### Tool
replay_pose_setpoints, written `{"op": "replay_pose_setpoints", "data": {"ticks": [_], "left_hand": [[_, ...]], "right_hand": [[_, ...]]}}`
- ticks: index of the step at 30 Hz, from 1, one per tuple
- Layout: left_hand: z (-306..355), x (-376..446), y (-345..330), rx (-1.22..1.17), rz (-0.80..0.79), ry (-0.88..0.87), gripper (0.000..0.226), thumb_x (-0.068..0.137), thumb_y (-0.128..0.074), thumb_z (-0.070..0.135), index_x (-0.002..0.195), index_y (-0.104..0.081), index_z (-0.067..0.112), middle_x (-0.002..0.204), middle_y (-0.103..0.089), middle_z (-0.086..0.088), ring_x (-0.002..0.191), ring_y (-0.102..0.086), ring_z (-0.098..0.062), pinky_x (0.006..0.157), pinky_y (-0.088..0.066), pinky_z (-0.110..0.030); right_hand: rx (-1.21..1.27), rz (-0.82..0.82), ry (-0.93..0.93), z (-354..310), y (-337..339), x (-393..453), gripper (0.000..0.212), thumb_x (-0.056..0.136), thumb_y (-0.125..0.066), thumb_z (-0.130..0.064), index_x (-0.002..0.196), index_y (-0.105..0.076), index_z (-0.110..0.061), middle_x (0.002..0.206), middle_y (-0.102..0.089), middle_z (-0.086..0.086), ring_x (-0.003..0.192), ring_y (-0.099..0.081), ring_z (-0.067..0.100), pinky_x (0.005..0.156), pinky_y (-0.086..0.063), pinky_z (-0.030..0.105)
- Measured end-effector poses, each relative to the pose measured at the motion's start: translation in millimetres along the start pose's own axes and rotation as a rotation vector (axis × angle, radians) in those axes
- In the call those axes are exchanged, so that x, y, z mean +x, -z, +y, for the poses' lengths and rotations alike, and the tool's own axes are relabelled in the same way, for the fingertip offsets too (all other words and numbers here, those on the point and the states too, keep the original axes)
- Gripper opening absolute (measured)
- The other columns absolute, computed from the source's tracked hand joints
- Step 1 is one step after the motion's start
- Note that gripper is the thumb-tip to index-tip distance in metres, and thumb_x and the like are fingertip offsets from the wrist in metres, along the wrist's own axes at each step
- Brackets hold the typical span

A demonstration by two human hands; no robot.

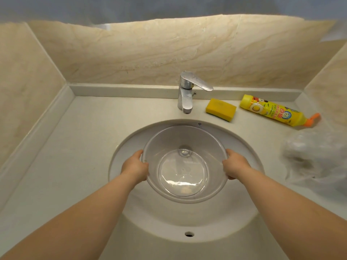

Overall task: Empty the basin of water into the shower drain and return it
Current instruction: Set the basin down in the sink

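Clear plastic basin (185,164) w/ shallow water, held over sink (131,139) btwn both hands, equally near. Left hand (135,167) & right hand (235,165) on opposite rims, fingers clamped round each edge.

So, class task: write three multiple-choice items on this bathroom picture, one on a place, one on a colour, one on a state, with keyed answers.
1. Where does the sponge lie?
A. in the sink
B. on the counter right of the tap
C. on the floor

2. What colour is the bottle?
A. yellow
B. blue
C. green

3. How is the clear basin held?
A. one hand
B. untouched
C. both hands at its rim

Answers: B, it sits beside the tap; A, yellow body, orange cap; C, left hand and right hand grip opposite sides.
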State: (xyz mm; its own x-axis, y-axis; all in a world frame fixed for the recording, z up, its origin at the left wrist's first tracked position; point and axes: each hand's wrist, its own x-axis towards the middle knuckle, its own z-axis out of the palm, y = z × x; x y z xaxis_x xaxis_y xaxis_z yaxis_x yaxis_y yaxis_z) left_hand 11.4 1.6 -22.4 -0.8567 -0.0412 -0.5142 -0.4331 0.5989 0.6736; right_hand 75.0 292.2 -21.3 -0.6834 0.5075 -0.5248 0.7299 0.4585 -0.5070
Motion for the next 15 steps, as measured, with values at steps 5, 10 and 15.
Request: {"op": "replay_pose_setpoints", "data": {"ticks": [5, 10, 15], "left_hand": [[3.6, 13.6, -0.1, 0.008, -0.005, -0.007, 0.056, 0.089, -0.046, 0.011, 0.142, -0.044, 0.029, 0.11, -0.069, -0.012, 0.089, -0.071, -0.036, 0.089, -0.057, -0.044], [16.2, 24.6, 0.5, 0.078, -0.055, -0.018, 0.057, 0.086, -0.043, 0.004, 0.136, -0.051, 0.03, 0.09, -0.066, -0.006, 0.088, -0.071, -0.04, 0.084, -0.059, -0.048], [15.3, 19.7, -2.7, 0.001, -0.07, 0.043, 0.06, 0.086, -0.04, 0.0, 0.131, -0.052, 0.038, 0.083, -0.059, -0.002, 0.079, -0.066, -0.041, 0.077, -0.061, -0.052]], "right_hand": [[0.075, 0.016, -0.051, 13.0, -11.6, -1.4, 0.051, 0.087, -0.036, -0.007, 0.133, -0.048, -0.025, 0.107, -0.061, 0.018, 0.068, -0.056, 0.032, 0.049, -0.05, 0.029], [0.099, 0.021, -0.085, 19.3, -19.6, -3.2, 0.05, 0.091, -0.035, -0.005, 0.138, -0.041, -0.023, 0.097, -0.053, 0.015, 0.058, -0.048, 0.027, 0.046, -0.046, 0.027], [0.042, 0.012, -0.076, 14.7, -11.8, 2.6, 0.055, 0.088, -0.032, -0.003, 0.137, -0.042, -0.026, 0.113, -0.058, 0.02, 0.066, -0.052, 0.03, 0.048, -0.048, 0.028]]}}
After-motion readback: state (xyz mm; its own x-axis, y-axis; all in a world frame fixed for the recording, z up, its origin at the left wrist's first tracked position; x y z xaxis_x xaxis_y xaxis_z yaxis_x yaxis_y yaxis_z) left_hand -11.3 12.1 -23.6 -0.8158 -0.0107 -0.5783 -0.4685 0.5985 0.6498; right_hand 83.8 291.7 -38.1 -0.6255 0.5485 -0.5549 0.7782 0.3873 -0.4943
